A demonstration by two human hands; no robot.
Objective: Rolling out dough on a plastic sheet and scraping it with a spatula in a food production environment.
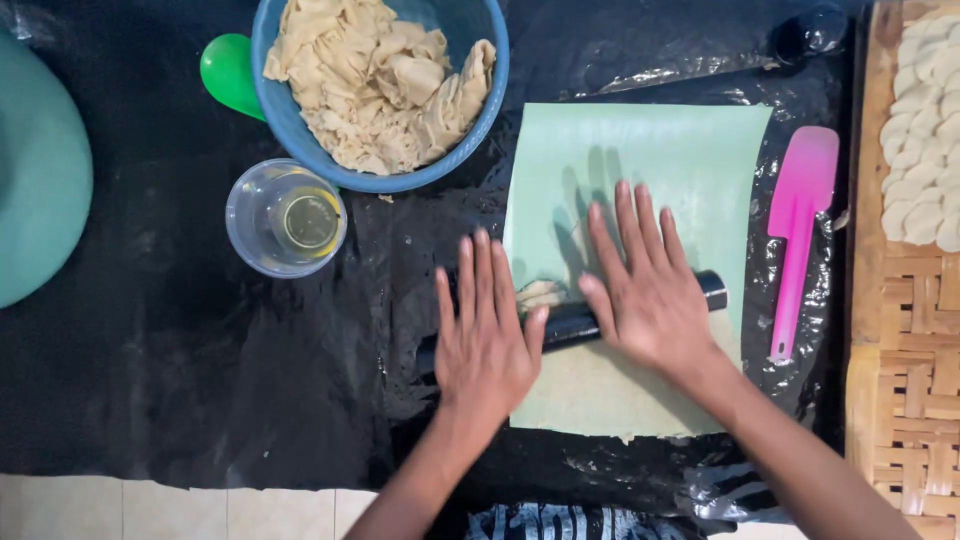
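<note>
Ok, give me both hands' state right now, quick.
Left hand: open, flat, palm pressing the black rolling pin.
Right hand: open, flat on the same pin.

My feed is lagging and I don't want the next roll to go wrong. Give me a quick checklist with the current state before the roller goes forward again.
1. Both palms on roller: ok, left hand at its left part, right hand at its right part, fingers flat.
2. Dough under roller: ok, a small pale piece shows beside the left hand.
3. Roller on green sheet: not ok, its left end overhangs the black plastic.
4. Sheet ahead of roller bare: ok.
5. Spatula out of the path: ok, it lies off the sheet's right edge.
6. Dough thickness: cannot tell.
</note>
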